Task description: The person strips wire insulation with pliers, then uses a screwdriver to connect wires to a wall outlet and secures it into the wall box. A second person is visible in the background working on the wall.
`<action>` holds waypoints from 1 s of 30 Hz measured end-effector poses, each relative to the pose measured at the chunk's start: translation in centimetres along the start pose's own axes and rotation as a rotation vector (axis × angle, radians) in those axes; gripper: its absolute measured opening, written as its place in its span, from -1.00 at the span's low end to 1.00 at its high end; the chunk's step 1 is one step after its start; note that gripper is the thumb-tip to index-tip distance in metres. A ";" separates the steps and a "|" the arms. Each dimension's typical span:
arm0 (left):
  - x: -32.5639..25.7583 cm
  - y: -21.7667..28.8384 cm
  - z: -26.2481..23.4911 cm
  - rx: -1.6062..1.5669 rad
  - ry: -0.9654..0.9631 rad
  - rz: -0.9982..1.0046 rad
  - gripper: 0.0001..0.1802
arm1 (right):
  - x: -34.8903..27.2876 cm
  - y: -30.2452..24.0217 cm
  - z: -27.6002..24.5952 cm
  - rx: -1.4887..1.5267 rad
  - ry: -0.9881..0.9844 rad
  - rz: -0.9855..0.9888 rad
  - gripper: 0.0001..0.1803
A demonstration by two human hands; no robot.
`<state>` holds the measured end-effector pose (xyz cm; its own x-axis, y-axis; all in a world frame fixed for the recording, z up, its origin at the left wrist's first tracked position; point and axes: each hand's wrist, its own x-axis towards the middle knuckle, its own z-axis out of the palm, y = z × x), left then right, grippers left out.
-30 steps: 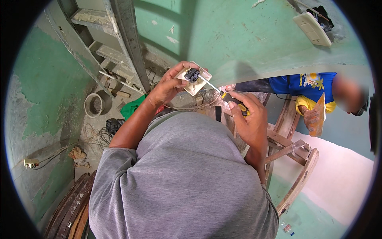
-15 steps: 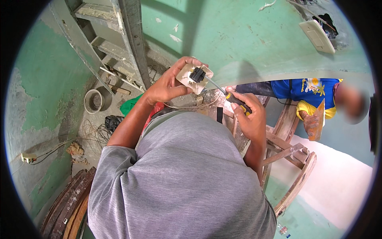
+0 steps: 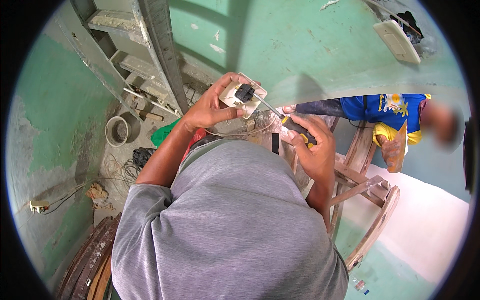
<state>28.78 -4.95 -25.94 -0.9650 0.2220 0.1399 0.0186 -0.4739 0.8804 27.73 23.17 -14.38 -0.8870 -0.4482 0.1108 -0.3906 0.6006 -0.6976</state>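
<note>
My left hand (image 3: 211, 109) is closed on the edges of a cream electrical wall plate (image 3: 251, 107), its back side facing me. A black module (image 3: 245, 93) sits in the middle of the plate. In my right hand (image 3: 318, 152) is a screwdriver (image 3: 297, 128) with a black and yellow handle, fingers and thumb wrapped around the grip. Its metal shaft slants up to the left, and the tip meets the black module or lies right beside it; the exact contact is too small to make out.
A metal ladder (image 3: 162, 55) leans at upper left, near a bucket (image 3: 117, 131) on the littered floor. Another person (image 3: 395, 117) in a blue and yellow shirt holds a flat board (image 3: 398, 152) at right, by a wooden trestle (image 3: 362, 147). A switch plate (image 3: 397, 41) hangs off the green wall.
The screwdriver and my right hand have turned slightly, with the tip staying at the black module. My left hand holds the plate almost unmoved; the whole view has shifted a little.
</note>
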 end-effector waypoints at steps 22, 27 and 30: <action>1.3 -0.2 -0.4 0.103 0.009 0.033 -0.36 | 0.2 -0.3 -0.4 -0.051 0.077 -0.081 -0.59; 1.5 0.0 -0.1 0.078 0.010 0.005 -0.35 | -0.1 -0.5 -0.5 -0.071 0.107 -0.094 -0.59; 1.5 -0.4 -0.1 0.035 0.001 0.033 -0.38 | -0.3 -0.4 -0.5 -0.090 0.123 -0.125 -0.59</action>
<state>27.35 -4.51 -26.11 -0.9641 0.2058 0.1681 0.0592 -0.4505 0.8908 28.02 23.35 -13.74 -0.8513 -0.4423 0.2821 -0.5154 0.6047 -0.6073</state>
